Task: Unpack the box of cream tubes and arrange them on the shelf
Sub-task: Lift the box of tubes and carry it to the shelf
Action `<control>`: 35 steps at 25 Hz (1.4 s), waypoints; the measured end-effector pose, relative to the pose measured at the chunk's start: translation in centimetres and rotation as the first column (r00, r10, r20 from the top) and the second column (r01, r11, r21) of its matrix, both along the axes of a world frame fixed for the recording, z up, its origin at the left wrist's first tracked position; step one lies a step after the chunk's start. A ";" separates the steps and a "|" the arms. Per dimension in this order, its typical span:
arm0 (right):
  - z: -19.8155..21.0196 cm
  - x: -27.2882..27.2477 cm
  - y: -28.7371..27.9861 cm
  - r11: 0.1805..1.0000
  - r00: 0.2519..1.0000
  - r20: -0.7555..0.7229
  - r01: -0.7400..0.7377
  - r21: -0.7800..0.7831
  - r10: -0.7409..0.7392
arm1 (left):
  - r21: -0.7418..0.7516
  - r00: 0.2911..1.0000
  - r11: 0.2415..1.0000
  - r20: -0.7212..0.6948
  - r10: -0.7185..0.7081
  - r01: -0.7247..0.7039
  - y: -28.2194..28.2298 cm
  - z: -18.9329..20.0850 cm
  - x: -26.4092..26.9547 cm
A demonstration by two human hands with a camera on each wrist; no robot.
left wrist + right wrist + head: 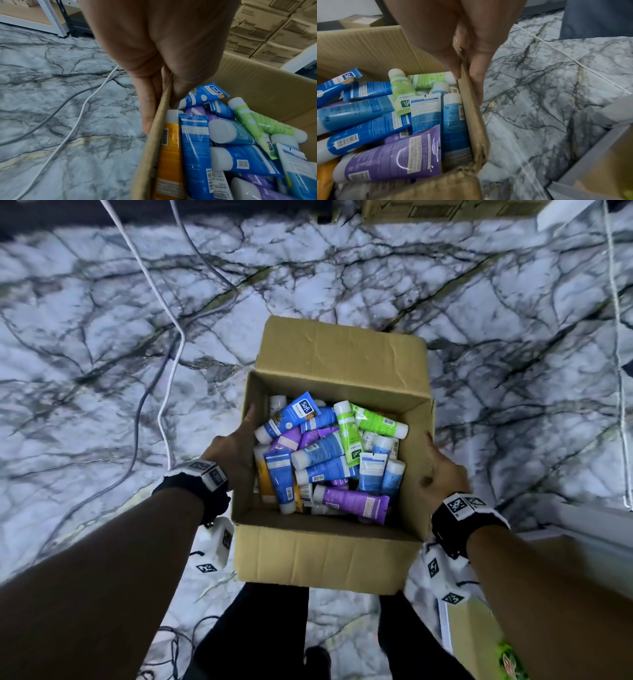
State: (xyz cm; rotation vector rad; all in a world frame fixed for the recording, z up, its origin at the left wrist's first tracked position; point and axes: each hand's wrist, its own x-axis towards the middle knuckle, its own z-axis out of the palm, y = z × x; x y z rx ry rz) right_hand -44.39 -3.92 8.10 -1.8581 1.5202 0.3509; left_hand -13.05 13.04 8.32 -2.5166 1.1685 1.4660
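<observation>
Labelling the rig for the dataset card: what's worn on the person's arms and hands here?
Both forearms are bare, no sleeves or gloves. Each wrist carries a black strap: the left strap and the right strap. On top of each sits a white block with black-and-white square fiducial markers. A white camera housing with more markers hangs under each wrist. The left hand and right hand wear nothing.

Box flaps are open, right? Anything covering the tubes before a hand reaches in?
Nothing visible covers the cream tubes; the box is open on top. Left hand and right hand each hold a side wall.
</observation>
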 end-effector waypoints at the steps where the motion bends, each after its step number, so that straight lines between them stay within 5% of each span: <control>1: 0.8 -1.4 1.0 1.000 1.000 -0.001 0.003 0.002 -0.003 | -0.009 1.000 1.000 0.001 -0.017 0.017 0.6 0.9 -1.1; 19: 0.9 -21.5 13.9 0.993 0.992 -0.023 0.121 0.010 -0.121 | -0.049 0.991 0.994 0.089 -0.095 0.099 9.8 2.4 -20.4; 24: -2.3 -24.1 17.6 0.957 0.958 -0.002 0.288 0.039 -0.288 | 0.006 0.992 0.994 0.050 -0.114 0.113 12.4 -2.7 -22.2; 35: -10.9 -28.7 25.7 0.927 0.925 0.067 0.372 0.046 -0.374 | -0.019 0.980 0.982 0.076 -0.184 0.186 17.7 -14.8 -27.2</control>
